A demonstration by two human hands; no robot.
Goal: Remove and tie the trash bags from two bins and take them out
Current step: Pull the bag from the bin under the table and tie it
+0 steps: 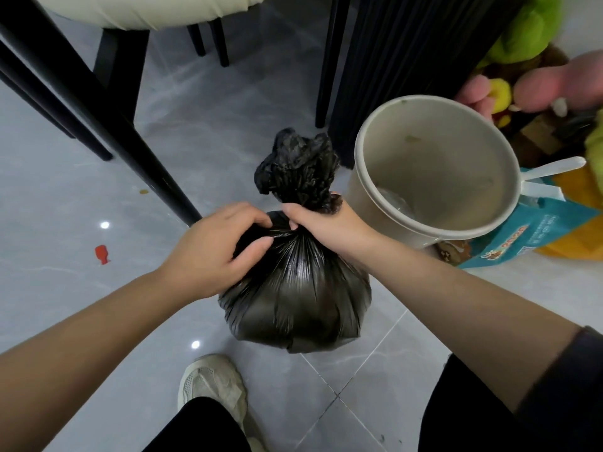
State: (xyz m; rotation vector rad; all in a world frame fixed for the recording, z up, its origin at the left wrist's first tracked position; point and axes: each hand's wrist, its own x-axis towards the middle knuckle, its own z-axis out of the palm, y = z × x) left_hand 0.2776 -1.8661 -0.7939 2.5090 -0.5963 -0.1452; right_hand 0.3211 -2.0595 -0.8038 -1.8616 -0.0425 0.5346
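Both hands were closed on the gathered neck of the bag (295, 288): the right hand (329, 225) had its fingers wrapped fully round the bunched plastic just under the loose ruffled top, and the left hand (212, 249) pinched the same neck from the other side, thumb and fingertips pressed into the pleats where they converged. Neither hand showed any gap; each was shut tight on film, the two nearly touching across the twist. Whether a knot was already formed under the fingers could not be told, since the hands covered that spot. The bag's thin black plastic looked soft, glossy and probably slippery, so the neck seemed the only sound place to take hold; the bulging body below would likely give and slide under a grasp, and the film might tear if dragged by one fold. Its rounded fullness suggested moderate weight, carried wholly by the neck if lifted. It sat on the grey tiled floor (81, 305) in front of the person, just ahead of a pale shoe (212, 386) and just beside the bin (437, 171), which stood to the right, open, with no liner visible over its rim. Dark chair legs (107, 119) rose to the left, a small red scrap (101, 254) lay on the tiles well apart from the bag, and soft toys (535, 60) were heaped behind the bin.
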